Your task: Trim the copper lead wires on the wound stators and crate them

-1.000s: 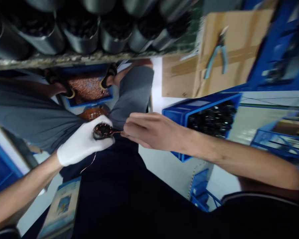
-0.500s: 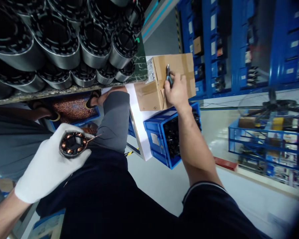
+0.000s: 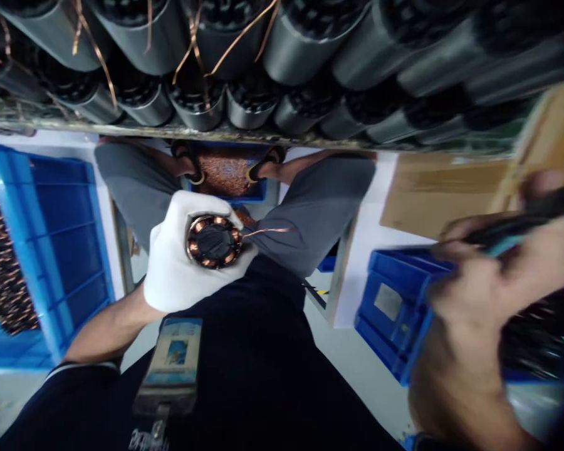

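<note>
My left hand (image 3: 178, 269), in a white glove, is closed round a motor stator (image 3: 215, 243) with copper coils set in a black ring. From its right side a twisted copper wire lead (image 3: 267, 231) sticks out over my lap. My bare right hand (image 3: 479, 294), smeared by motion, grips pliers (image 3: 512, 233) with dark and teal handles. It is at the right, in front of a cardboard box (image 3: 432, 194) and above a blue crate (image 3: 390, 313) of dark parts. The jaws of the pliers cannot be made out.
Metal-cased stators (image 3: 251, 106) stand in rows along the bench edge, some with loose copper wires hanging. At the left is a blue bin (image 3: 70, 213) beside a mass of copper-wound parts (image 3: 4, 269). Between my feet sits a tray of copper scraps (image 3: 225, 172). A badge (image 3: 173, 357) hangs on my chest.
My view has swung left toward the bench. The pliers, earlier over the top of the cardboard box, have come nearer to me in my right hand. My left hand still holds the stator.
</note>
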`<state>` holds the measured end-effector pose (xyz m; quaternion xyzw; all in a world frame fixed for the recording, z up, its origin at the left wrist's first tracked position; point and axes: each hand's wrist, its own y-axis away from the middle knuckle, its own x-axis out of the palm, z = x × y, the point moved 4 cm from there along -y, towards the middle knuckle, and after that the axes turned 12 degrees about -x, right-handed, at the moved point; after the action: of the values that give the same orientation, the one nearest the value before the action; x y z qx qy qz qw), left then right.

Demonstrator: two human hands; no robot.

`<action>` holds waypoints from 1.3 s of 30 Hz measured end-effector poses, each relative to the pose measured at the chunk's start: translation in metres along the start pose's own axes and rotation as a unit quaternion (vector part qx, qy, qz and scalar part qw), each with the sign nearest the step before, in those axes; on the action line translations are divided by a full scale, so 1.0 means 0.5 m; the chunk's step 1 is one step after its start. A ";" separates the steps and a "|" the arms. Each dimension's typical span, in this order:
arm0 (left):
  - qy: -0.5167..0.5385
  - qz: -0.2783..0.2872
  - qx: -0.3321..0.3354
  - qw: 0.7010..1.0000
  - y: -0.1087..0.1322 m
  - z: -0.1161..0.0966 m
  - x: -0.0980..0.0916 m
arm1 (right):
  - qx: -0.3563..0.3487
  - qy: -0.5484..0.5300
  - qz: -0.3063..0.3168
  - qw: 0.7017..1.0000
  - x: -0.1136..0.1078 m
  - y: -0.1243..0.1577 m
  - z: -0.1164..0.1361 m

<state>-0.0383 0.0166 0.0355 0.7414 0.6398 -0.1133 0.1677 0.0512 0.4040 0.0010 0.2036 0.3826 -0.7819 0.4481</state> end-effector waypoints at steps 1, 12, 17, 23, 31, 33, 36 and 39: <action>0.007 0.003 -0.007 1.000 0.001 -0.001 -0.003 | -0.010 -0.027 0.072 0.997 0.040 0.025 0.059; -0.065 0.015 -0.091 0.994 0.025 0.027 -0.081 | -0.095 -0.376 0.367 0.846 0.274 0.092 0.318; -0.113 0.033 -0.121 0.986 0.040 0.054 -0.096 | -0.112 -0.355 0.370 0.851 0.286 0.084 0.349; -0.123 0.019 -0.151 0.981 0.054 0.066 -0.117 | -0.112 -0.353 0.367 0.853 0.304 0.094 0.364; -0.140 -0.070 -0.101 0.983 0.036 0.098 -0.115 | -0.105 -0.312 0.367 0.870 0.367 0.076 0.340; -0.179 -0.086 -0.102 0.975 0.020 0.131 -0.105 | -0.065 -0.291 0.387 0.872 0.410 0.072 0.308; -0.203 -0.056 -0.131 0.969 0.002 0.189 -0.086 | 0.048 -0.330 0.451 0.828 0.474 0.083 0.264; -0.176 0.020 -0.076 0.981 -0.001 0.213 -0.062 | 0.194 -0.463 0.502 0.705 0.508 0.106 0.261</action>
<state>-0.0386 -0.0535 -0.0507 0.7072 0.5922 -0.1897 0.3363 -0.0311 0.1475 -0.1079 0.0603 -0.1914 -0.4946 0.8456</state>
